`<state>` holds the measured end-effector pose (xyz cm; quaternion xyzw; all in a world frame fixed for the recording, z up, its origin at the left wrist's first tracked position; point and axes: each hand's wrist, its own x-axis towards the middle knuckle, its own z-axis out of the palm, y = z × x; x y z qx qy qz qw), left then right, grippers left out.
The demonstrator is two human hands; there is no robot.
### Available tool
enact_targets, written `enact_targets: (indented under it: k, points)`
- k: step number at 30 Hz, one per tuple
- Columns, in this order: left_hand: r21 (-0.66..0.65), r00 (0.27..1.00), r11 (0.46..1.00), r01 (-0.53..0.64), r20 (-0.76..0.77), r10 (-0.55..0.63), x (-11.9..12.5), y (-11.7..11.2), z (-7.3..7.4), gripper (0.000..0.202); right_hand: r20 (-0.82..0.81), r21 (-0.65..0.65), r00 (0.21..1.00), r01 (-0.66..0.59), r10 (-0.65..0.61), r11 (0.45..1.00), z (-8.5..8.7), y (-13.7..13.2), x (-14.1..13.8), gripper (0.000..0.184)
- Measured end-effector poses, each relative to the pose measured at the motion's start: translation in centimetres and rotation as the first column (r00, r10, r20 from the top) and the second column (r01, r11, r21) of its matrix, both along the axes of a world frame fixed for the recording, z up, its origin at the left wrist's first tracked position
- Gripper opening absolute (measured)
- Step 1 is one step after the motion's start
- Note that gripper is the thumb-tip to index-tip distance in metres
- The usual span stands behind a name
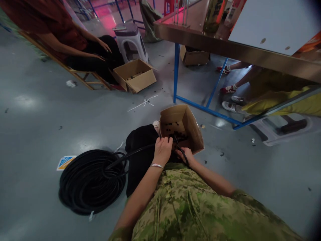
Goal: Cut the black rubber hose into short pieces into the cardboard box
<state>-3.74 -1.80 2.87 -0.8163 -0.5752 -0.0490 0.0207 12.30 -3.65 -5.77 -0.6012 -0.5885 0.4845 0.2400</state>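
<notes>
My left hand [163,149] is closed around a black hose [136,152], near the hose's end. From there the hose runs left over my dark trouser leg to a large coil [91,182] lying on the floor. My right hand [185,156] grips what look like scissors with a black looped handle [185,154], close to the left hand. Their blades are dark and hard to make out. Just beyond both hands stands an open cardboard box [197,125], with several short black pieces [173,126] scattered inside.
A table [225,47] with blue legs stands at upper right, people's feet below it. At upper left, a seated person [72,43] has another open box [144,83] at their feet, near a plastic stool [130,38]. Small black scraps lie on the floor.
</notes>
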Motion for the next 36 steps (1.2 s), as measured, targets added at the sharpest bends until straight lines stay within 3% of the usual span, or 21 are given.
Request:
enact_targets:
  k: [15,26,36]
  points:
    - [-0.021,1.0,1.0,-0.003,-0.002,0.003,0.1,0.1,-0.2,0.029,0.117,-0.033,0.993,0.014,-0.01,0.999,0.7,0.2,-0.3,0.034]
    - [-0.009,0.992,0.993,0.118,0.051,-0.117,-0.3,0.0,0.3,0.024,0.003,-0.085,0.998,-0.058,0.059,0.995,-0.3,0.9,0.5,0.037]
    - [-0.013,0.997,0.998,0.066,0.03,-0.066,0.1,0.1,-0.1,0.027,0.005,-0.046,1.0,-0.012,0.012,0.999,0.1,0.1,0.1,0.037]
